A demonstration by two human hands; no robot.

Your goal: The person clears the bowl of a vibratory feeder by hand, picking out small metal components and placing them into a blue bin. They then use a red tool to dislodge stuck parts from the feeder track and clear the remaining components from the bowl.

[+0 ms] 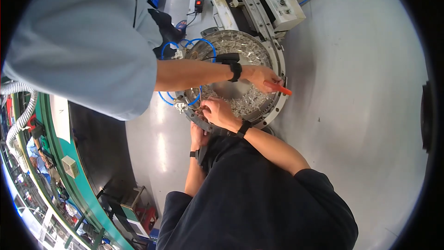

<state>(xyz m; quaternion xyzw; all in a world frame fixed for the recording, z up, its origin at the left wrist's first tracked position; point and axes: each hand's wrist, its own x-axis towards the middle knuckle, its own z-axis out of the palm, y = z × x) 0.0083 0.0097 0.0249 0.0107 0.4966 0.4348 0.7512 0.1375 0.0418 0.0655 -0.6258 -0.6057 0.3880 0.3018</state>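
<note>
A round metal bowl feeder (276,107), full of small shiny metal parts, stands in front of me. At its near left edge, my left hand (198,135) is closed around the outer rim, its fingers partly hidden. Just above it, my right hand (221,113) reaches over the rim with fingertips pinched together; what they hold is too small to make out. Next to those fingers sit a white air fitting (180,106) and blue tubing (165,100). A co-worker's hand (261,78) crosses the bowl from the left, holding an orange-handled tool (278,87) at the right rim.
The co-worker's forearm (194,74) and light blue sleeve (92,51) fill the upper left. Behind the bowl stand a control box (280,4) and a metal track (254,7). A power switch block (199,2) lies beyond. A green-edged workbench (76,157) runs along the left.
</note>
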